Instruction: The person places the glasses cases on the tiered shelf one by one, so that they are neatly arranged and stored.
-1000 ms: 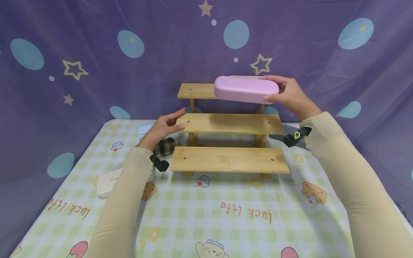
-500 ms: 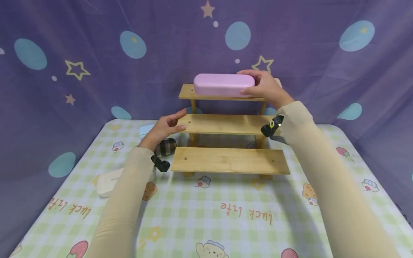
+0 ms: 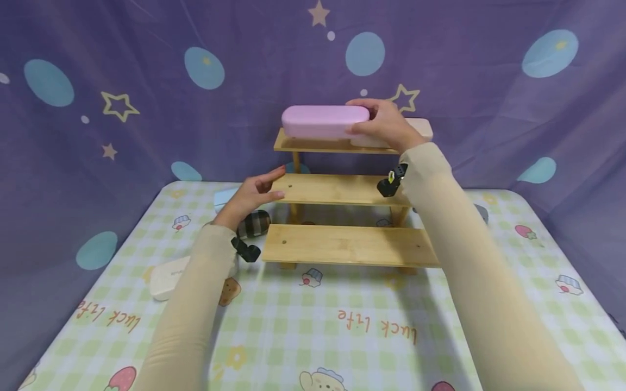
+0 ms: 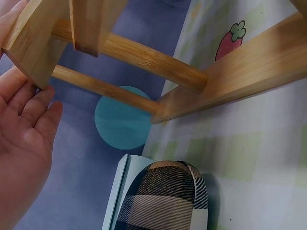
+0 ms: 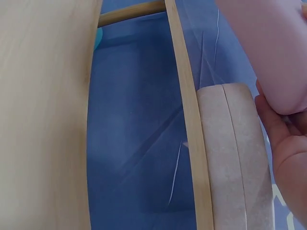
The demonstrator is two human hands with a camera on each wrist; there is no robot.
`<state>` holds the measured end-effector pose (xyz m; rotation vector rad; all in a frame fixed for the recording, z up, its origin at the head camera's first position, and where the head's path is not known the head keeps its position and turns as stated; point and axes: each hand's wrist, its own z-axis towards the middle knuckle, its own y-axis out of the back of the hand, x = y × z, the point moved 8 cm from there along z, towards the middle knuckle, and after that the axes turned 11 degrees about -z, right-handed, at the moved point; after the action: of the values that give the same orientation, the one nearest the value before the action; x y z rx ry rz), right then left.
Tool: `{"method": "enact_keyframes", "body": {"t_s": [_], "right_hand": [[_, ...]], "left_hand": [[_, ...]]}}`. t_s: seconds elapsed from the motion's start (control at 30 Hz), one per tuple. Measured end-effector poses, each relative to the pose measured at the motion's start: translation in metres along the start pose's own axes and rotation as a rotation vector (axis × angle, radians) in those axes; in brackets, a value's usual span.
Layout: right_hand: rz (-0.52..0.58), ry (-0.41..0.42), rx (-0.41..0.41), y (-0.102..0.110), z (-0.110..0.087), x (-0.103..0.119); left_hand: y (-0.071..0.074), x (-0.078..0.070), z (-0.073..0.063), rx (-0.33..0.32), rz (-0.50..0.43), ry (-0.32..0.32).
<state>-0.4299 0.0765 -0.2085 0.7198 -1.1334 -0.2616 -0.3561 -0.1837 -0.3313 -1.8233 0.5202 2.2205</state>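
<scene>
My right hand (image 3: pixel 383 122) holds a pink glasses case (image 3: pixel 320 120) by its right end, thumb in front and fingers behind. The case lies lengthwise over the left part of the top shelf (image 3: pixel 305 145) of a three-step wooden rack. On that shelf's right part sits a cream glasses case (image 3: pixel 419 129), partly behind my hand; the right wrist view shows the pink case (image 5: pixel 273 52) raised beside the cream one (image 5: pixel 235 153). With my left hand (image 3: pixel 250 196) I grip the left end of the middle shelf (image 3: pixel 337 189), fingertips at the board's edge (image 4: pixel 31 62) in the left wrist view.
Left of the rack lie a plaid case (image 3: pixel 254 224) and a light blue case (image 3: pixel 224 197). A white case (image 3: pixel 167 278) is partly covered by my left sleeve. Behind my right sleeve a grey object (image 3: pixel 482 213) shows. A purple curtain (image 3: pixel 244 108) hangs behind the rack.
My right hand has carried the pink case leftward over the top shelf, uncovering the cream case on the right. My left hand has stayed on the middle shelf.
</scene>
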Motion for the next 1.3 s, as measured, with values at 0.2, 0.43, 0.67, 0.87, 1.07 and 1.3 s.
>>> {"method": "enact_keyframes", "body": {"t_s": [0.2, 0.43, 0.67, 0.87, 1.07, 1.3], "right_hand": [[0.019, -0.01, -0.009, -0.003, 0.006, 0.002], [0.069, 0.032, 0.004, -0.013, 0.013, 0.009], [-0.005, 0.062, 0.009, -0.02, 0.018, 0.021], [-0.018, 0.048, 0.037, -0.025, 0.023, 0.022], [-0.041, 0.023, 0.072, -0.028, 0.022, 0.019], [-0.056, 0.029, 0.087, -0.028, 0.022, 0.019]], "left_hand": [[0.002, 0.006, 0.001, -0.007, 0.004, -0.008], [-0.002, -0.003, -0.004, -0.002, -0.01, -0.008], [-0.01, -0.015, -0.009, -0.005, -0.021, 0.004], [-0.005, 0.001, -0.001, 0.0, -0.034, -0.039], [-0.006, 0.004, 0.0, 0.002, -0.025, -0.041], [-0.007, 0.003, 0.001, 0.005, -0.024, -0.044]]}}
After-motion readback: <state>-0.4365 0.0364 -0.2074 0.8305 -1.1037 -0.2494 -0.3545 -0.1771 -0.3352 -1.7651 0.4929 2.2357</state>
